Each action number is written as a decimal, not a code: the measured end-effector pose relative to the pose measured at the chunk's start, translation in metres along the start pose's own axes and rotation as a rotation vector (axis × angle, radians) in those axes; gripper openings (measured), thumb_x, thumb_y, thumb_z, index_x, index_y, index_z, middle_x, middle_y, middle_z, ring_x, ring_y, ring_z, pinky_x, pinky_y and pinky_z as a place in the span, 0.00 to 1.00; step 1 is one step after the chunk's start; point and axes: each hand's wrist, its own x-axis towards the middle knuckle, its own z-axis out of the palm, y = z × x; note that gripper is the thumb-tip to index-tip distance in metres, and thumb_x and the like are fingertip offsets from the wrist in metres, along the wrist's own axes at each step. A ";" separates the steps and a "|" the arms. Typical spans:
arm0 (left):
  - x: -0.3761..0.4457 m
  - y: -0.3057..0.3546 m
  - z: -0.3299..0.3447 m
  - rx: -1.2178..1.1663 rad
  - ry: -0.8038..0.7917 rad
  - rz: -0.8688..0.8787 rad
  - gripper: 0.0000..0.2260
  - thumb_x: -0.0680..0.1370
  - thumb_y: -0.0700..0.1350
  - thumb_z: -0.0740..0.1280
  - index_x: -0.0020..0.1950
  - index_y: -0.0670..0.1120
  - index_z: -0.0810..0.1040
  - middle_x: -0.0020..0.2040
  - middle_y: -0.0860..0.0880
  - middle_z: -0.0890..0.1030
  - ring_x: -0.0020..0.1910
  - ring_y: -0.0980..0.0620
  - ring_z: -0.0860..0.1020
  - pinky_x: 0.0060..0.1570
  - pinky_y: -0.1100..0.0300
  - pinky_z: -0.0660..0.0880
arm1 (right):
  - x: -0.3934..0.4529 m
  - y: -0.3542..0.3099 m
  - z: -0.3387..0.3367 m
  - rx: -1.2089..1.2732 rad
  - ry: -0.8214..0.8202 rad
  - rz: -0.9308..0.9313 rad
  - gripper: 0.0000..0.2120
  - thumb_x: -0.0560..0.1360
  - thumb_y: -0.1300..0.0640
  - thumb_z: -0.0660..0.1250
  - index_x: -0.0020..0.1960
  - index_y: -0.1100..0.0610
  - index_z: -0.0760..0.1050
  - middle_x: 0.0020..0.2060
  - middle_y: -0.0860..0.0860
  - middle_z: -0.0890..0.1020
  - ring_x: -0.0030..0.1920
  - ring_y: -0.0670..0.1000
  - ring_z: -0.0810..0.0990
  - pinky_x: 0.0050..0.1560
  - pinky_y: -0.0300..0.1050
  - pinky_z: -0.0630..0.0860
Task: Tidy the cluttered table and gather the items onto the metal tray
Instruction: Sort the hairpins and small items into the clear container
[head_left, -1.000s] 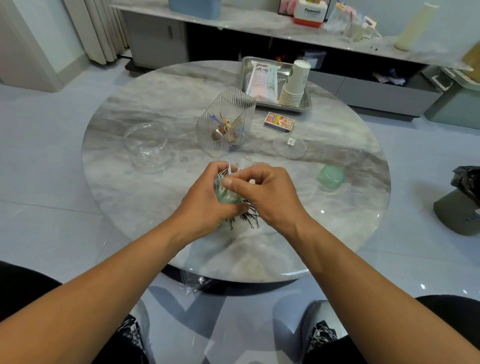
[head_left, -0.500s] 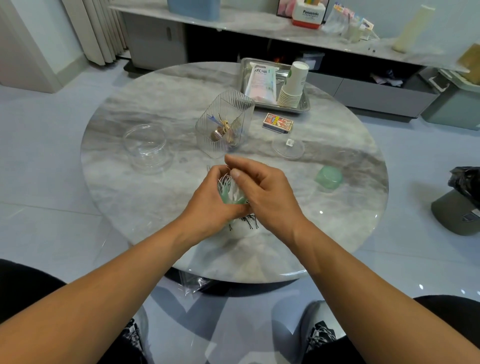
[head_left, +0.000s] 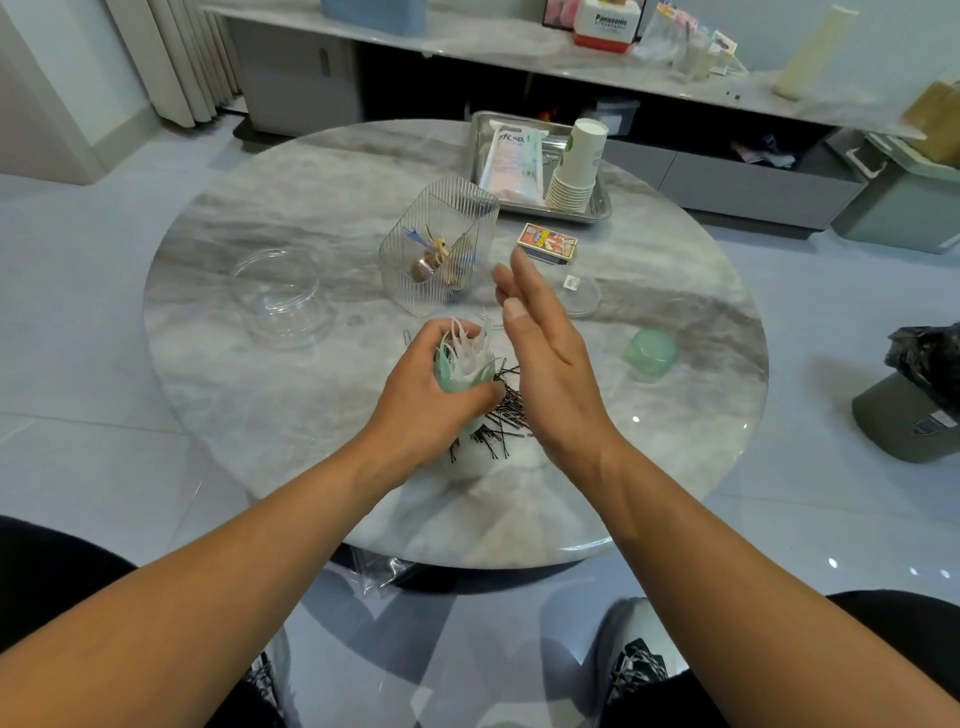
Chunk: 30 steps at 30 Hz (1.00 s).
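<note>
Left hand (head_left: 423, 400) gripping green container (head_left: 457, 375) stuffed with white picks, over black hairpins (head_left: 501, 415). Right hand (head_left: 545, 353) raised, fingers straight, empty.

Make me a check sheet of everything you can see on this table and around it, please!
Surface: round marble table, glossy.
Job's things: metal tray at the far edge holds a white packet and a stack of paper cups; green jar stuffed with white plastic picks.
Clutter: black hairpins, ribbed clear box lying tilted with trinkets inside, clear bowl, matchbox, clear lid, green cap, a few paper clips.
Grippers: left hand grips the green jar; right hand open, above the table.
Cables: nothing seen.
Surroundings: shelf with boxes behind, bin with a black bag at right, tiled floor.
</note>
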 end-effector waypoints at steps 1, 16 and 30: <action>0.001 0.000 0.000 -0.001 0.019 0.011 0.23 0.66 0.47 0.80 0.55 0.62 0.74 0.50 0.56 0.83 0.50 0.54 0.82 0.53 0.47 0.81 | 0.002 0.000 -0.001 0.015 0.043 0.060 0.20 0.85 0.53 0.60 0.76 0.46 0.68 0.71 0.43 0.76 0.70 0.38 0.73 0.70 0.35 0.69; 0.005 -0.003 -0.003 0.012 0.053 -0.019 0.23 0.64 0.49 0.79 0.54 0.62 0.75 0.50 0.54 0.84 0.49 0.50 0.84 0.51 0.42 0.81 | 0.001 0.006 -0.001 -0.143 0.027 -0.004 0.06 0.74 0.55 0.76 0.44 0.43 0.87 0.53 0.45 0.84 0.56 0.41 0.82 0.50 0.35 0.78; 0.002 -0.001 -0.010 -0.136 0.026 -0.141 0.45 0.55 0.55 0.84 0.69 0.63 0.69 0.57 0.55 0.82 0.52 0.57 0.84 0.53 0.55 0.82 | 0.011 -0.012 -0.007 0.396 0.227 0.264 0.05 0.78 0.58 0.72 0.43 0.55 0.82 0.37 0.50 0.84 0.40 0.47 0.82 0.42 0.40 0.79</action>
